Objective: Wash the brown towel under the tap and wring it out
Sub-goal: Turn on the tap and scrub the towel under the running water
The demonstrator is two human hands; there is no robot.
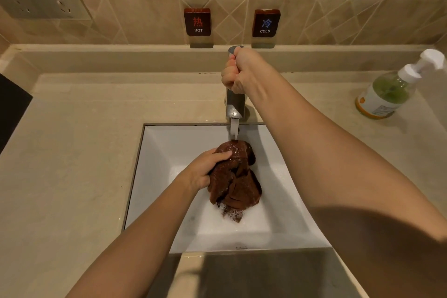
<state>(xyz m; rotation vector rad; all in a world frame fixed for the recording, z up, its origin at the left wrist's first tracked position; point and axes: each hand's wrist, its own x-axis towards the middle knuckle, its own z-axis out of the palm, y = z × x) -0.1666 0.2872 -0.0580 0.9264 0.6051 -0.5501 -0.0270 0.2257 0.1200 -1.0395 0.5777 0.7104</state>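
— Two hands are busy at the sink point(154, 152). What does each one do?

— The left hand point(205, 169) grips the brown towel point(235, 176), all bunched up and wet, down in the white sink. The right hand point(238, 71) is closed tight around the top of the metal tap point(235, 104).

— Is water coming out?

— Yes. A thin stream point(234, 131) falls from the tap right onto the top of the towel. Little bubbles sit in the water under the towel.

— What else is near?

— A soap bottle point(391, 91) with green soap and a white pump stands on the counter point(72, 164), far to the right. On the wall behind the tap are two dark signs. One says HOT point(197, 22), the other says COLD point(265, 23).
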